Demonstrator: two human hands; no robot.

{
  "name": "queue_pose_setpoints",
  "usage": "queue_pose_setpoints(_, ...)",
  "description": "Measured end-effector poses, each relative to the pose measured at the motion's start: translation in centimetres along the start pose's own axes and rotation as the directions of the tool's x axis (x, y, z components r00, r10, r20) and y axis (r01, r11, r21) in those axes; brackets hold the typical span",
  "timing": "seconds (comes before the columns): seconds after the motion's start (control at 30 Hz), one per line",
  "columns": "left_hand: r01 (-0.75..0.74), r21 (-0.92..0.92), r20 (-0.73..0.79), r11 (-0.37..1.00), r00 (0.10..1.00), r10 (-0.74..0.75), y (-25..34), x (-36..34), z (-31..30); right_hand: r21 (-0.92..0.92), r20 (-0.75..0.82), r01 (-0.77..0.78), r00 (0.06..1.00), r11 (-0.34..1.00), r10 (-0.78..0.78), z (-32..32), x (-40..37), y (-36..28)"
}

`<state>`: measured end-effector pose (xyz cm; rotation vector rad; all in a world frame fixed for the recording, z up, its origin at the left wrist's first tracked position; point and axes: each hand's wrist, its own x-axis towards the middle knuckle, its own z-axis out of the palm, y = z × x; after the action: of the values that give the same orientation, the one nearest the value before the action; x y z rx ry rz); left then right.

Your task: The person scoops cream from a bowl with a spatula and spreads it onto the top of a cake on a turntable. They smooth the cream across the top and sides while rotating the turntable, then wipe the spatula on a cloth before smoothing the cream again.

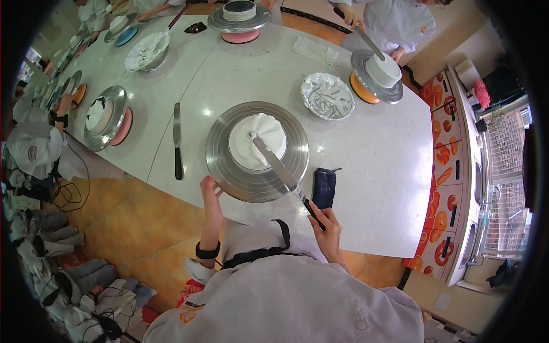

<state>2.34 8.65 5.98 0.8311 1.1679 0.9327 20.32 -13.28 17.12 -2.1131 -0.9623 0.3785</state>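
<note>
r. hand (pixel 327 230) clamped on spatula (pixel 279 170); l. hand (pixel 211 195) unclasped by turntable (pixel 217 151) rim. step: appar. spreading cream (pixel 266 127); next prob. needs steady turn.

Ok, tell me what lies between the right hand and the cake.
In the head view, the spatula reaches from the right hand to the cake, its blade crossing over the metal turntable.

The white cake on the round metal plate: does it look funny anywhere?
Yes, a bit: the white cream on top is uneven, with a wavy ridge beside the tip of the spatula. It's probably just not smoothed yet.
</note>
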Motion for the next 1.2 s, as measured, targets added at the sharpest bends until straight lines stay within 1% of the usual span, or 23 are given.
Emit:
queue_pose_setpoints(0.03, 0.024, 0.014, -0.018, 1.000, 1.000, -0.024, 0.5, 0.0, 0.1, -0.001, 0.002, 0.002, 1.000, 1.000, -0.002, -0.1, 0.0, 0.0)
queue_pose_setpoints(0.1, 0.047, 0.028, -0.037, 0.999, 0.998, -0.046, 0.3, -0.8, 0.4, -0.042, -0.072, 0.093, 0.993, 0.995, -0.095, 0.1, 0.1, 0.0)
queue_pose_setpoints(0.13, 0.132, 0.069, -0.018, 0.989, 0.991, -0.131, -0.5, -2.4, 1.0, -0.041, -0.074, 0.093, 0.993, 0.995, -0.096, 0.1, 0.1, -0.2)
queue_pose_setpoints(0.17, 0.215, 0.113, -0.001, 0.970, 0.976, -0.217, -0.9, -3.4, 1.2, -0.023, -0.040, 0.044, 0.998, 0.999, -0.045, 0.0, 0.0, -0.4)
queue_pose_setpoints(0.2, 0.215, 0.114, 0.001, 0.970, 0.976, -0.216, -0.9, -3.6, 1.0, -0.008, -0.007, -0.007, 1.000, 1.000, 0.007, -0.1, 0.0, -0.6)
queue_pose_setpoints(0.27, 0.460, 0.053, 0.247, 0.886, 0.854, -0.458, -0.5, -4.1, 0.5, -0.017, -0.028, 0.004, 1.000, 1.000, -0.004, 0.0, 0.1, -0.6)
queue_pose_setpoints(0.3, 0.462, 0.053, 0.246, 0.885, 0.853, -0.460, -0.7, -3.7, 0.1, -0.023, -0.044, 0.015, 0.999, 1.000, -0.016, 0.0, 0.0, -0.6)
queue_pose_setpoints(0.33, 0.273, 0.041, 0.136, 0.961, 0.951, -0.276, -0.9, -2.9, -0.1, -0.023, -0.042, 0.015, 0.999, 1.000, -0.016, 0.1, -0.1, -0.5)
queue_pose_setpoints(0.37, 0.071, 0.053, 0.027, 0.996, 0.997, -0.073, -0.9, -1.9, -0.4, -0.021, -0.030, 0.001, 1.000, 1.000, -0.001, 0.2, -0.1, -0.4)
queue_pose_setpoints(0.4, 0.035, -0.002, -0.029, 0.999, 0.999, -0.035, -0.3, -0.8, -0.4, -0.020, -0.019, -0.014, 1.000, 1.000, 0.014, 0.3, -0.2, -0.4)
queue_pose_setpoints(0.5, -0.003, -0.016, -0.040, 1.000, 0.999, 0.003, 1.9, -0.2, -0.1, -0.027, -0.039, -0.014, 0.999, 1.000, 0.013, 0.2, -0.1, -0.8)
queue_pose_setpoints(0.53, 0.075, -0.029, -0.006, 0.997, 0.997, -0.075, 0.6, -0.2, -0.5, -0.027, -0.038, -0.014, 0.999, 1.000, 0.013, 0.3, -0.2, -0.8)
queue_pose_setpoints(0.57, 0.074, -0.030, -0.006, 0.997, 0.997, -0.074, -0.2, -1.0, -0.6, -0.033, -0.037, -0.010, 0.999, 0.999, 0.009, 0.5, -0.3, -0.7)
queue_pose_setpoints(0.63, 0.251, 0.075, 0.107, 0.965, 0.960, -0.258, -1.6, -3.1, -0.1, -0.039, -0.037, -0.007, 0.999, 0.999, 0.006, 0.7, -0.3, -0.6)
queue_pose_setpoints(0.67, 0.251, 0.075, 0.110, 0.965, 0.960, -0.258, -1.9, -3.0, -0.4, -0.055, -0.077, 0.046, 0.996, 0.997, -0.050, 0.8, -0.2, -0.7)
queue_pose_setpoints(0.73, 0.476, -0.019, 0.333, 0.879, 0.832, -0.443, -1.8, -2.8, -1.4, -0.075, -0.117, 0.091, 0.988, 0.993, -0.100, 1.0, -0.4, -0.9)
queue_pose_setpoints(0.77, 0.478, -0.017, 0.334, 0.878, 0.830, -0.446, -1.7, -2.3, -1.8, -0.063, -0.109, 0.074, 0.991, 0.995, -0.080, 1.1, -0.5, -0.9)
queue_pose_setpoints(0.83, 0.175, -0.036, 0.125, 0.984, 0.978, -0.169, -0.5, -0.7, -1.8, -0.051, -0.102, 0.057, 0.993, 0.997, -0.062, 1.3, -0.5, -1.1)
queue_pose_setpoints(0.9, 0.158, -0.090, 0.115, 0.983, 0.982, -0.147, 1.4, 0.6, -1.8, -0.078, -0.143, 0.066, 0.987, 0.995, -0.076, 1.5, -0.6, -1.4)
queue_pose_setpoints(0.97, 0.069, -0.113, 0.071, 0.991, 0.996, -0.061, 2.9, 1.4, -1.6, -0.061, -0.129, 0.031, 0.991, 0.998, -0.038, 2.0, -1.0, -1.3)
queue_pose_setpoints(1.0, 0.066, -0.092, 0.067, 0.994, 0.996, -0.060, 2.8, 1.9, -1.7, -0.044, -0.110, -0.004, 0.994, 0.999, -0.001, 2.2, -1.1, -1.4)
queue_pose_setpoints(1.13, 0.141, -0.095, 0.137, 0.985, 0.982, -0.128, 1.2, 2.4, -2.3, -0.090, -0.165, -0.001, 0.986, 0.996, -0.014, 2.0, -1.2, -2.7)
queue_pose_setpoints(1.2, 0.406, -0.140, 0.311, 0.903, 0.884, -0.349, -0.3, 2.9, -3.4, 0.000, -0.168, 0.016, 0.986, 1.000, -0.016, 2.0, -1.3, -3.2)
